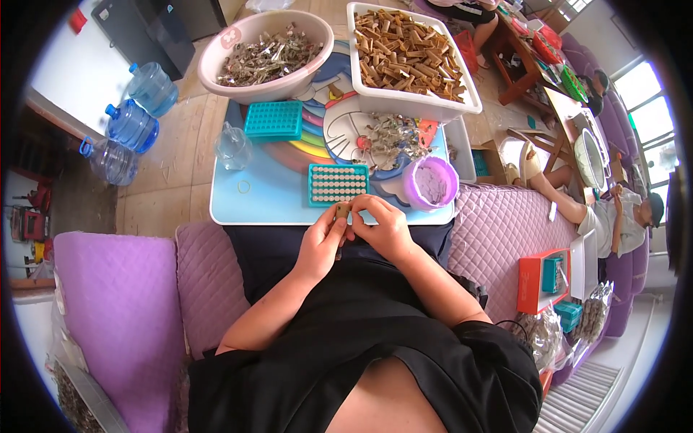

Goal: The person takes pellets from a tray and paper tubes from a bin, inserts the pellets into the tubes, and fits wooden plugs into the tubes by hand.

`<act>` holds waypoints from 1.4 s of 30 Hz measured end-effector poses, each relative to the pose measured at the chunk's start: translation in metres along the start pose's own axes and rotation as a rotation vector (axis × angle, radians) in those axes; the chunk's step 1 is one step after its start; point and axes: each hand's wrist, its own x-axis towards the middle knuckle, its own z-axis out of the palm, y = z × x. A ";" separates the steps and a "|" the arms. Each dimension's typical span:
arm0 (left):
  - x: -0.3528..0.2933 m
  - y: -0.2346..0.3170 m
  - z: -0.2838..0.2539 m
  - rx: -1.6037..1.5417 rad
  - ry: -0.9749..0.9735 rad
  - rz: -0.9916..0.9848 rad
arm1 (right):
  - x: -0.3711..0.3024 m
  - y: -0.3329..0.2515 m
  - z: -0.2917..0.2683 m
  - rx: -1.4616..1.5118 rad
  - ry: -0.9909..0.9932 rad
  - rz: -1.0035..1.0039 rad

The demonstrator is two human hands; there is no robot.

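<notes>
Close to the table's front edge, my left hand (322, 242) is closed on a small brown tube (342, 211), held upright between thumb and fingers. Against its upper end, my right hand (382, 226) pinches with thumb and forefinger; whatever sits in that pinch is too small to make out. Just beyond my hands lies a teal rack (312, 186) filled with rows of pale round pieces. To its right stands a purple tub (452, 189) with whitish contents. Behind that tub, a loose heap of small metallic-looking pieces (393, 137) covers part of the tabletop.
The cartoon-printed table (281, 209) also carries a second teal rack (274, 120), a clear plastic jug (233, 148), a pink basin (209, 68) of metallic pieces and a white bin (415, 107) of brown tubes. Water bottles (133, 128) stand left. Another person (613, 216) sits at right.
</notes>
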 end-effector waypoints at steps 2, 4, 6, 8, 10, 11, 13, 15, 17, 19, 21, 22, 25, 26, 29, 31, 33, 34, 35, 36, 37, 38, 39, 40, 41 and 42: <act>-0.001 -0.001 0.003 0.045 0.049 0.038 | 0.000 -0.001 0.003 -0.010 0.015 -0.027; -0.001 0.001 0.003 0.056 0.047 0.036 | 0.000 -0.001 0.004 -0.020 0.029 -0.055; -0.001 0.002 0.004 0.067 0.046 0.034 | 0.000 -0.001 0.003 -0.011 -0.010 -0.017; -0.002 0.003 0.004 0.102 0.057 0.036 | -0.002 0.001 0.003 -0.023 -0.015 -0.020; -0.002 0.001 0.002 0.091 0.050 0.035 | -0.002 0.001 0.003 -0.032 -0.018 -0.022; -0.002 -0.001 0.000 0.080 0.044 0.032 | -0.002 0.001 0.003 -0.023 -0.026 -0.020; -0.003 -0.003 0.001 0.044 0.039 0.003 | -0.004 0.002 0.002 -0.014 -0.027 -0.016; -0.001 -0.003 0.002 0.011 0.029 -0.030 | -0.007 0.007 0.001 -0.028 -0.047 -0.015; 0.002 0.001 0.007 -0.107 -0.034 -0.063 | -0.003 -0.001 -0.011 0.018 -0.051 -0.011; 0.005 0.012 0.014 -0.141 -0.137 -0.062 | 0.001 -0.007 -0.028 0.131 -0.085 0.049; 0.012 0.025 0.021 -0.173 -0.235 -0.067 | 0.006 -0.009 -0.052 0.157 -0.187 0.089; 0.017 0.031 0.023 -0.130 -0.387 -0.095 | 0.009 -0.002 -0.066 0.166 -0.276 0.020; 0.032 0.031 0.045 -0.118 -0.646 -0.123 | 0.002 0.016 -0.112 0.435 -0.423 0.176; 0.036 0.030 0.054 -0.141 -0.720 -0.110 | -0.003 0.018 -0.126 0.539 -0.358 0.245; 0.057 0.007 0.076 0.003 -0.826 -0.141 | -0.035 0.079 -0.179 0.936 0.028 0.263; 0.062 -0.003 0.095 0.394 -0.986 -0.030 | -0.032 0.091 -0.202 1.049 0.464 0.289; 0.062 -0.028 0.110 0.650 -1.277 0.084 | -0.026 0.119 -0.217 1.047 0.708 0.409; 0.060 -0.042 0.119 0.722 -1.382 0.090 | -0.030 0.142 -0.227 1.071 0.732 0.453; 0.057 -0.048 0.129 0.889 -1.438 0.101 | -0.034 0.169 -0.232 1.067 0.736 0.459; 0.054 -0.052 0.138 1.057 -1.489 0.114 | -0.040 0.198 -0.234 1.052 0.914 0.611; 0.049 -0.065 0.144 1.135 -1.459 0.193 | -0.045 0.226 -0.236 1.026 1.091 0.761; 0.045 -0.077 0.149 1.211 -1.425 0.272 | -0.050 0.252 -0.239 1.092 1.109 0.793; 0.043 -0.073 0.154 1.262 -1.408 0.298 | -0.052 0.271 -0.238 1.089 1.169 0.819; 0.042 -0.075 0.159 1.270 -1.429 0.238 | -0.052 0.286 -0.236 1.086 1.222 0.847; 0.039 -0.076 0.159 1.325 -1.396 0.259 | -0.046 0.298 -0.235 1.088 1.209 0.858; 0.037 -0.078 0.160 1.379 -1.366 0.280 | -0.041 0.308 -0.235 1.037 1.208 0.869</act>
